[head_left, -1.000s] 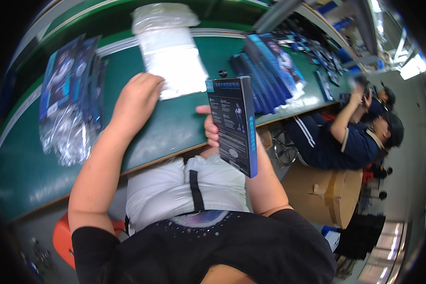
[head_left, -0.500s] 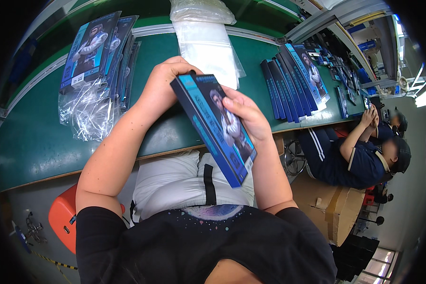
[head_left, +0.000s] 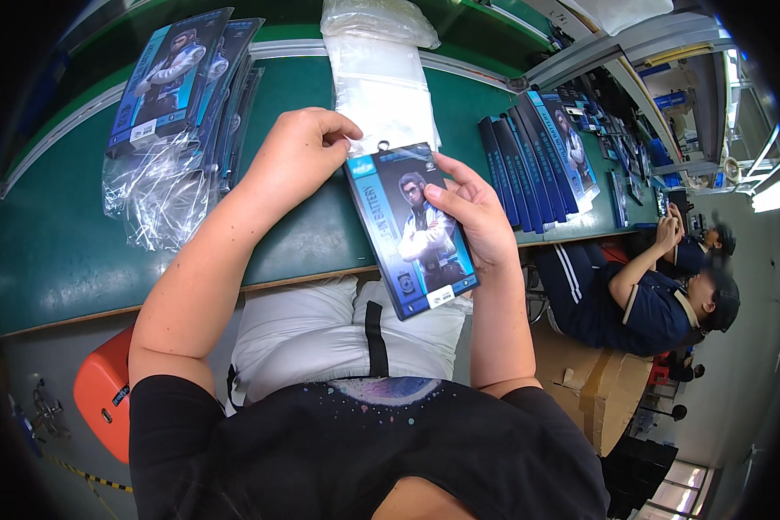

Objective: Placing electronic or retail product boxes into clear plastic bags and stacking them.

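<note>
Even indoor light falls across a green counter, which returns a soft sheen, while a ceiling lamp flares white at far right and windows glow at lower right. Clear plastic wrapping at left sparkles with hard glints; pale bags wash out nearly to white. The handheld box appears crisp, the room's far end softer. Fisheye distortion bows straight edges, and black vignetting swallows the corners.
</note>
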`<state>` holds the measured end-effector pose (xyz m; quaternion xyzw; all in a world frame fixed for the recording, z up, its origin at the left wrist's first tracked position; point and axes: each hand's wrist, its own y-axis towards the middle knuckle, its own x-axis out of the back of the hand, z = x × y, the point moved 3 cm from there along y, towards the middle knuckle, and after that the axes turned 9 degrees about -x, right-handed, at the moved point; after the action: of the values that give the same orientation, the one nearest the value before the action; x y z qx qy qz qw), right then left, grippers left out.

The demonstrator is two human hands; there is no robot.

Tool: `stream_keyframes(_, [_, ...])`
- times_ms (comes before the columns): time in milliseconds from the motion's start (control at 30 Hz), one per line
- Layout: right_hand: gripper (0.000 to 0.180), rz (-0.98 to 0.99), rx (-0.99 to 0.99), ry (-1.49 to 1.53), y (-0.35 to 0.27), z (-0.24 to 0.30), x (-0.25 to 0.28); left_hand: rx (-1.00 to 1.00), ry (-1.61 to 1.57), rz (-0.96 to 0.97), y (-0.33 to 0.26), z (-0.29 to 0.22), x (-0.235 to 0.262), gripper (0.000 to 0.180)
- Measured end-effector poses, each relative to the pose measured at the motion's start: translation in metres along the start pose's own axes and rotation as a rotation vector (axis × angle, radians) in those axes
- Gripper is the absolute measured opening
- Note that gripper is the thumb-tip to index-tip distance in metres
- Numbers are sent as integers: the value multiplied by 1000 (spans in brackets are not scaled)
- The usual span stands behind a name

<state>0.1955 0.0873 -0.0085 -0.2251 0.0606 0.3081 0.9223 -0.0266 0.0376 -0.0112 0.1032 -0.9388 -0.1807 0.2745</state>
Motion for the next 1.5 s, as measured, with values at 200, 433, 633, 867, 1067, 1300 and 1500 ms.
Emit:
stream_keyframes(200, [56,-191,203,5,-5,-14,-16,-72,84,-16,-1,-11,-7,19])
stream_keyframes(433, [34,-294,131,51,-5,-16,-12,-415,249,-35,-12,-22,-19,17])
stream_keyframes(633, [14,-308,296,197,-19,-9,-13,100,-277,93,-7,-15,-14,36])
stream_keyframes(867, [20,-156,192,102,-23,-21,-31,603,-1475,93,-13,-25,-36,42])
stream_keyframes(1067, [65,-19,156,-287,-35,-9,-35,543,-1662,-7,0,2,-17,35])
stream_keyframes(1300, [111,-36,396,-594,-38,4,-44,567,-1705,-13,-8,-5,-29,36])
stream_keyframes(1500, [36,-308,891,-529,-59,21,-46,371,-1617,542,-37,-63,-41,45])
